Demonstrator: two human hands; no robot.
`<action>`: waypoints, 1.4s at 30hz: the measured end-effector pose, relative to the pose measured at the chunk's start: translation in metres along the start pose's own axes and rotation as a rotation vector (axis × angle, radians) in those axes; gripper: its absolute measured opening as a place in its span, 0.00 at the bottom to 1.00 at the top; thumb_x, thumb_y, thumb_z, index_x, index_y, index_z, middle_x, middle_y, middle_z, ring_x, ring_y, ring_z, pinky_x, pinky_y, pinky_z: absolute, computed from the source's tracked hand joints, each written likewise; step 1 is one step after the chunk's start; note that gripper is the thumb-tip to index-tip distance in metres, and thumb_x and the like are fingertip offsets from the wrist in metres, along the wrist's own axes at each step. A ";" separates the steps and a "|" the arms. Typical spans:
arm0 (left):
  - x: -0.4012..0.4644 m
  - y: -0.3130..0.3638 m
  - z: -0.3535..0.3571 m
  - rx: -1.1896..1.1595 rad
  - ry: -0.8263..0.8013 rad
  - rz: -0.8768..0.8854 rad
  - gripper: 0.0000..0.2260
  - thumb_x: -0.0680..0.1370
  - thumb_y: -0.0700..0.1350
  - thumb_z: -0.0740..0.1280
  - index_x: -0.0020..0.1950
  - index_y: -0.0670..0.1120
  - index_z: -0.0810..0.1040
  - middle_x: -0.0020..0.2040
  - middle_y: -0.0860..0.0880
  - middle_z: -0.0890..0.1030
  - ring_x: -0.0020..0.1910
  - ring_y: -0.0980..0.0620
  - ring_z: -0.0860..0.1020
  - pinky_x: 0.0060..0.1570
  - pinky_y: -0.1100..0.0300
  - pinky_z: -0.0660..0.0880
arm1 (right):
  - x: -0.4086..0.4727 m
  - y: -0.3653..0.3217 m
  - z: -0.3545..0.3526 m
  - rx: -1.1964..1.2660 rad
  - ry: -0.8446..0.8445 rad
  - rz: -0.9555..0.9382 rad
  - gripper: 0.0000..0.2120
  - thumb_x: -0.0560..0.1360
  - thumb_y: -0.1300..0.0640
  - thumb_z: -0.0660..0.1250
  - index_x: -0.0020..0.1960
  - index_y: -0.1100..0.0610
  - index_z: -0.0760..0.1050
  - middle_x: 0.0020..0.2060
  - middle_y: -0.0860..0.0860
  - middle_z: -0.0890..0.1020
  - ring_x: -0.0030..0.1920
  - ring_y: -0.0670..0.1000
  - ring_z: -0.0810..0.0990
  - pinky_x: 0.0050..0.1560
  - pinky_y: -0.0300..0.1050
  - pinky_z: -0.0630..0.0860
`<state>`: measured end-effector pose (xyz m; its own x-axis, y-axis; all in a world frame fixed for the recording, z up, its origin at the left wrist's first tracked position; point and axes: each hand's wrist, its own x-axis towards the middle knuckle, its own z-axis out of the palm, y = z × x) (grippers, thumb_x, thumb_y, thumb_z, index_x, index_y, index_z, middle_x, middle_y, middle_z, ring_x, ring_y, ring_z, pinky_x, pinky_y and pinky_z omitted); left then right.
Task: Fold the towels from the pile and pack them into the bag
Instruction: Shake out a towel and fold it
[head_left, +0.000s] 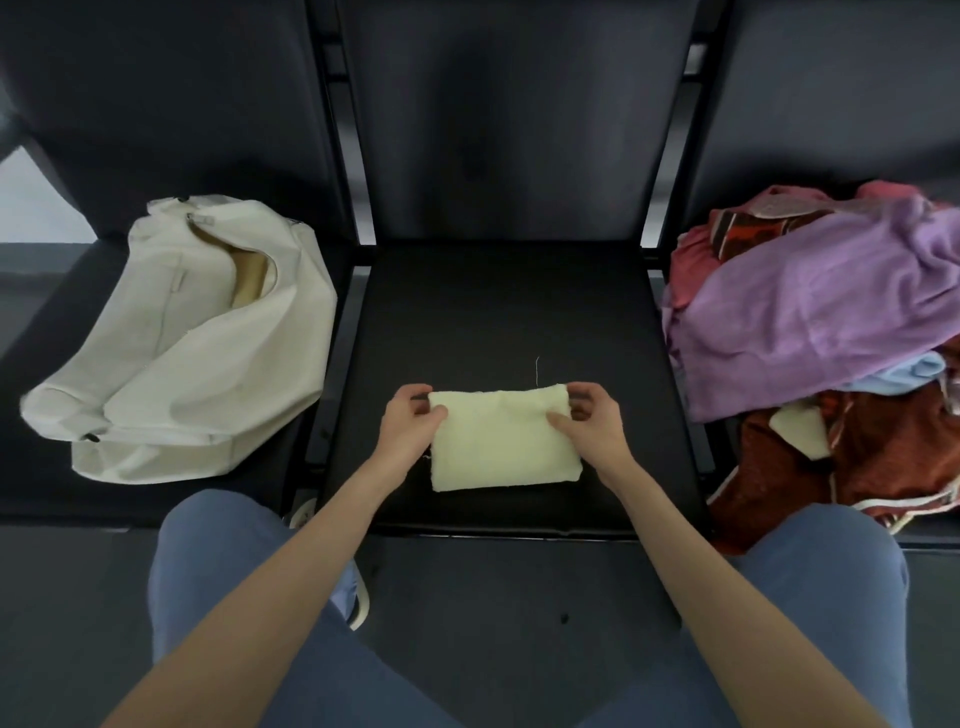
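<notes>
A small pale yellow towel, folded into a rectangle, lies on the middle black seat. My left hand pinches its far left corner, thumb on top. My right hand pinches its far right corner the same way. A cream canvas bag lies on the left seat with its mouth open toward the back. The towel pile sits on the right seat, with a purple towel on top and red, pink and light blue ones under it.
Dark seat backs rise behind all three seats. Metal gaps separate the seats. My knees in blue trousers flank the middle seat's front edge. A loose white thread lies just beyond the towel.
</notes>
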<state>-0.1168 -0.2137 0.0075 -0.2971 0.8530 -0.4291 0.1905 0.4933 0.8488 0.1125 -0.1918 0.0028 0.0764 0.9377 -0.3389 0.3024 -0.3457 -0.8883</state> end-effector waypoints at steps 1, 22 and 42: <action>-0.003 -0.001 0.001 0.018 0.002 0.009 0.22 0.75 0.38 0.67 0.69 0.43 0.69 0.58 0.47 0.77 0.53 0.53 0.76 0.45 0.64 0.73 | 0.001 0.002 0.002 -0.040 0.021 -0.019 0.21 0.72 0.62 0.72 0.63 0.56 0.71 0.52 0.48 0.77 0.54 0.49 0.77 0.50 0.39 0.74; -0.042 0.031 -0.047 0.077 -0.097 0.017 0.13 0.73 0.41 0.71 0.55 0.44 0.73 0.51 0.49 0.80 0.46 0.55 0.79 0.36 0.65 0.72 | -0.012 -0.055 0.000 0.223 -0.711 0.341 0.21 0.71 0.61 0.70 0.63 0.60 0.74 0.58 0.57 0.81 0.58 0.56 0.80 0.54 0.51 0.77; 0.093 0.071 -0.319 0.513 0.349 0.191 0.04 0.74 0.42 0.70 0.47 0.44 0.80 0.51 0.45 0.82 0.50 0.48 0.79 0.49 0.56 0.74 | -0.015 -0.198 0.173 0.176 -0.612 0.047 0.17 0.73 0.54 0.71 0.60 0.58 0.76 0.49 0.52 0.85 0.47 0.52 0.85 0.39 0.46 0.81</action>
<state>-0.4294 -0.1539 0.1269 -0.4844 0.8706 -0.0862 0.6668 0.4312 0.6078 -0.1130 -0.1432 0.1296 -0.4866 0.7498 -0.4484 0.1475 -0.4354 -0.8881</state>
